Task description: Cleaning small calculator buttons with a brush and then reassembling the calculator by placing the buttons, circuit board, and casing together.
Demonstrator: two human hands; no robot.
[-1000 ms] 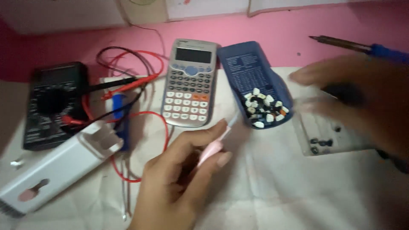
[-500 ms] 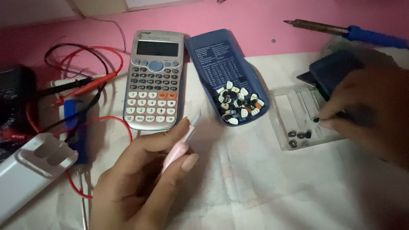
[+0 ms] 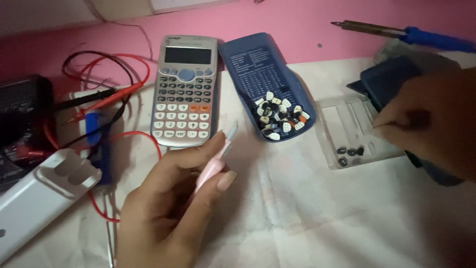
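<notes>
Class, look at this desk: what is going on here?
A person sits at a cloth-covered desk. The left hand holds pink tweezers. The right hand rests on a clear tray holding a few dark keys. Between them lie a calculator and a blue cover filled with loose keys.

Dim, warm light falls strongest mid-frame on the white cloth-covered counter (image 3: 307, 208). Corners fall dark, the right edge most; the right hand (image 3: 436, 124) is shadowed and slightly blurred. Mild grain throughout, no glare, centre reasonably sharp.
</notes>
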